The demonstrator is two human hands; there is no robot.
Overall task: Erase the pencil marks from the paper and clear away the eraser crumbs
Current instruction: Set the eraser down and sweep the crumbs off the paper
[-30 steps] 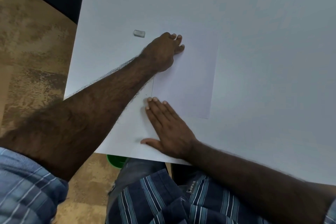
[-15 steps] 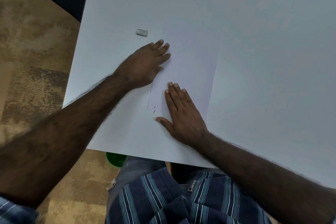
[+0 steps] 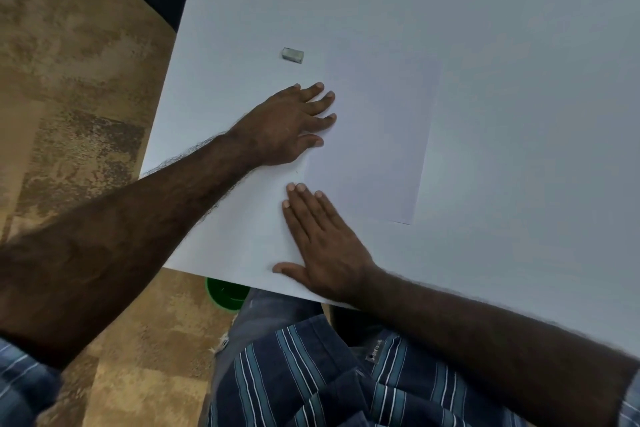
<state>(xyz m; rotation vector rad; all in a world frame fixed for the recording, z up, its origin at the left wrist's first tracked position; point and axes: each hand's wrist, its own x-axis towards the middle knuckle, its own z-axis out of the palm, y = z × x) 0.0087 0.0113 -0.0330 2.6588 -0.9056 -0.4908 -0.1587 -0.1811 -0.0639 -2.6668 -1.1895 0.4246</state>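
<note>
Head view gives you the broad white tabletop first, then the thin white rectangular sheet of paper lying flat near its near edge. Your left hand rests fingers straight and spread on the sheet's left edge; your right hand lies flat, fingers together, at the near-left corner, gripping nothing. Paper this light will likely slide and crease, so pin it with a flat palm while sweeping. Farther back toward the left edge sits the small grey rectangular eraser, apart from both hands. Crumbs are too small to tell.
</note>
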